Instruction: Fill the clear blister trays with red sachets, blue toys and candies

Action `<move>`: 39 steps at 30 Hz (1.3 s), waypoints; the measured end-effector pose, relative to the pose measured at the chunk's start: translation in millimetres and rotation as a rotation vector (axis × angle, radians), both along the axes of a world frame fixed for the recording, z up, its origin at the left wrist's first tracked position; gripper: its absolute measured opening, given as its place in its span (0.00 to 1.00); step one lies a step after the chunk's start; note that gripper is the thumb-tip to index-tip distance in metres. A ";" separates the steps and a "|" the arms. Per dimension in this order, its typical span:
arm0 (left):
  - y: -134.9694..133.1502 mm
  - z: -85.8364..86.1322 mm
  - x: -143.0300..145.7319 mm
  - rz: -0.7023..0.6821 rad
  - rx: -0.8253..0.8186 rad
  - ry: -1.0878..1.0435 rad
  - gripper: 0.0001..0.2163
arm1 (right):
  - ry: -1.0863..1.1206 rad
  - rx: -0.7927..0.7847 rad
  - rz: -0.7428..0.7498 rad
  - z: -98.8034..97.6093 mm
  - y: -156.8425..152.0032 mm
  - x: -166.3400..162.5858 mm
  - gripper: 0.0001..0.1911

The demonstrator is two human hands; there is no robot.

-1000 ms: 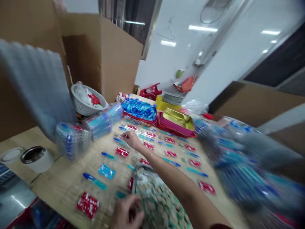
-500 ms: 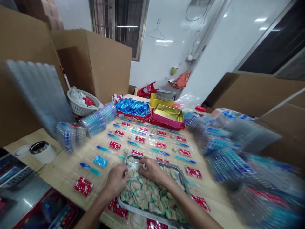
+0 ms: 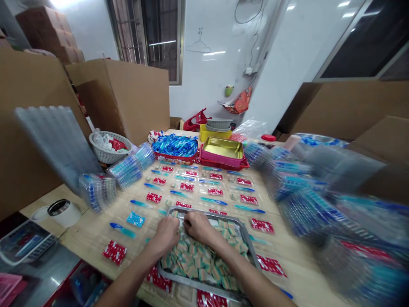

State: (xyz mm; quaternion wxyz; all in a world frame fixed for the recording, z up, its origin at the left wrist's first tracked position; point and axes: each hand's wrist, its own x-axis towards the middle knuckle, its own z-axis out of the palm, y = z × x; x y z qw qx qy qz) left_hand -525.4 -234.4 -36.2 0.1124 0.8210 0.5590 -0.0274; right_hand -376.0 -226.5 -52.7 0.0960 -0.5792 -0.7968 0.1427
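Observation:
A metal tray (image 3: pixel 246 237) full of small striped green and tan blocks (image 3: pixel 200 261) lies in front of me. Over its far left part, my left hand (image 3: pixel 167 233) is closed with its fingers curled down at the blocks. Close beside it, my right hand (image 3: pixel 198 226) is closed too, knuckles up. Whatever the fingertips pinch is hidden. Around and under the tray are clear plastic blister packs holding blue pens (image 3: pixel 123 229) and red patterned packets (image 3: pixel 115 252). One packet on the left is blue (image 3: pixel 136 219).
Stacked clear packs (image 3: pixel 316 213) line the right side; more stacks (image 3: pixel 97 191) stand left. At the back are a bin of blue pens (image 3: pixel 175 147) and a gold-lined tin (image 3: pixel 223 149). A white cup (image 3: pixel 64 212) stands near the left edge.
My left hand has moved right and up, so both hands are nearly together over the tray's far left part. The right hand's fingers have curled in more. The camera view has shifted slightly.

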 end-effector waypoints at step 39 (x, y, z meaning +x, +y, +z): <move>-42.5 -10.4 -27.1 -0.135 0.051 -0.712 0.17 | 0.593 -0.045 0.150 17.0 -57.6 1.1 0.13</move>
